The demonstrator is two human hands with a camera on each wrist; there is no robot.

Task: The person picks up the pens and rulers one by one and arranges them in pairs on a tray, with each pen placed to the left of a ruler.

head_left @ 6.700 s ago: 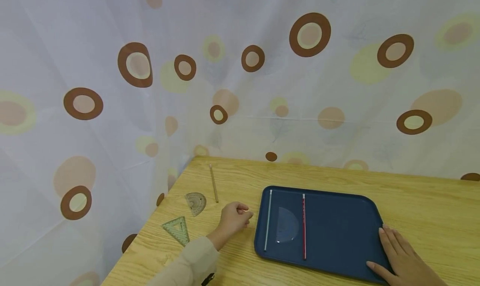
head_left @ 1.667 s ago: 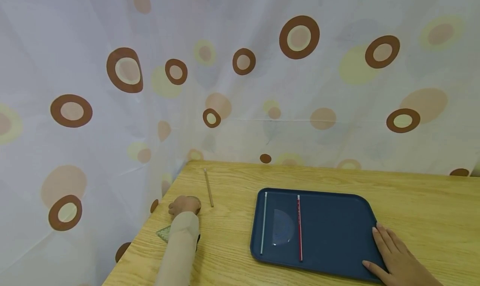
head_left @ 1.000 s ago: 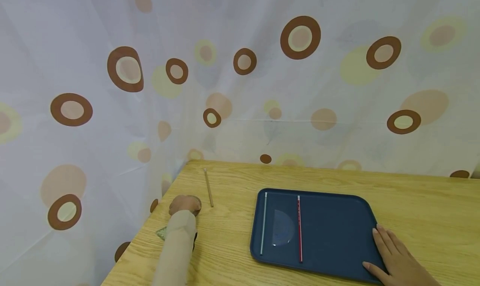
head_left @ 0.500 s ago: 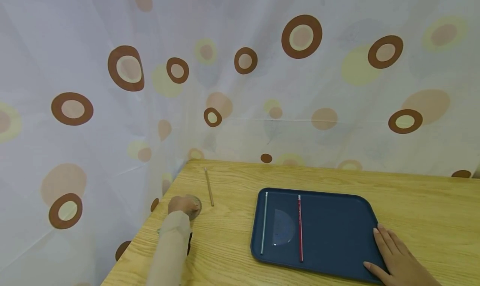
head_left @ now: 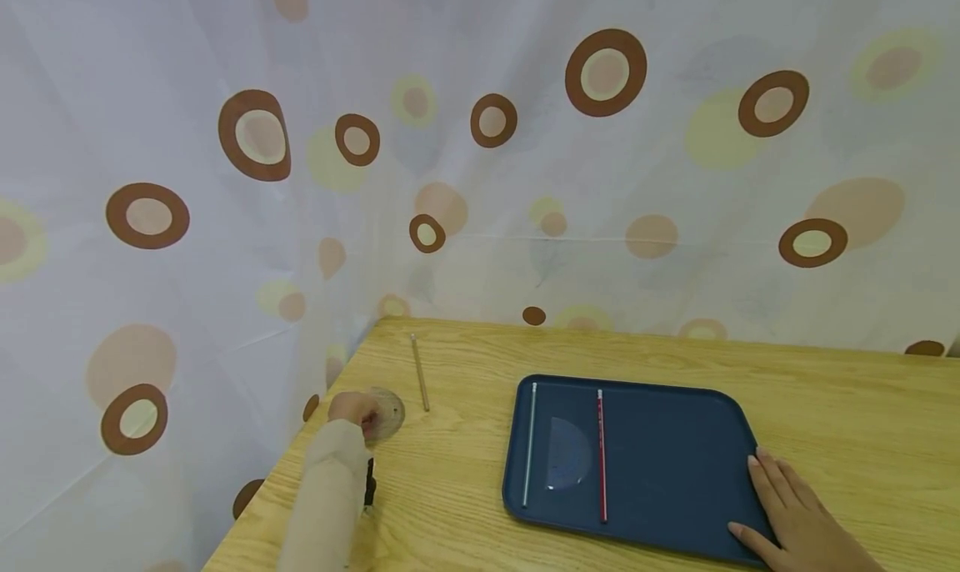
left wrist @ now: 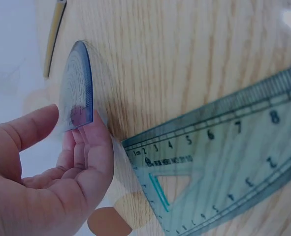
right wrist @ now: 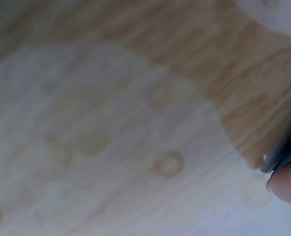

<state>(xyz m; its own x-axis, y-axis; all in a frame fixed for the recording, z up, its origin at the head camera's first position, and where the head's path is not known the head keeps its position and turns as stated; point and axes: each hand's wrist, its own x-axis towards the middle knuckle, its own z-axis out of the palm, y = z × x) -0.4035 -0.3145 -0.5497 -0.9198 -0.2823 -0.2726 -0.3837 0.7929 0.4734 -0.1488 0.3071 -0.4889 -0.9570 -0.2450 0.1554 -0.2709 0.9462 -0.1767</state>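
Observation:
At the table's left side, my left hand (head_left: pixel 354 407) holds a clear semicircular protractor (head_left: pixel 387 414) by its near end. In the left wrist view the protractor (left wrist: pixel 76 88) stands tilted, its corner over the curled fingers (left wrist: pixel 100 147), the thumb close on the other side. A green-tinted set square (left wrist: pixel 219 162) lies beside that hand; the left sleeve hides it in the head view. My right hand (head_left: pixel 802 514) rests on the right edge of a dark blue tray (head_left: pixel 682 464), fingers straight, thumb over the rim.
On the tray lie a green pencil (head_left: pixel 530 447), another clear protractor (head_left: pixel 567 455) and a red pencil (head_left: pixel 602 455). A tan pencil (head_left: pixel 420 372) lies beyond the left hand on the wooden table (head_left: pixel 450 489). A patterned curtain (head_left: pixel 480 180) hangs behind and at the left.
My left hand has gone from beside the tray to the protractor on the left. Lately it has shifted slightly left, so more of the protractor shows. The right hand keeps its place on the tray.

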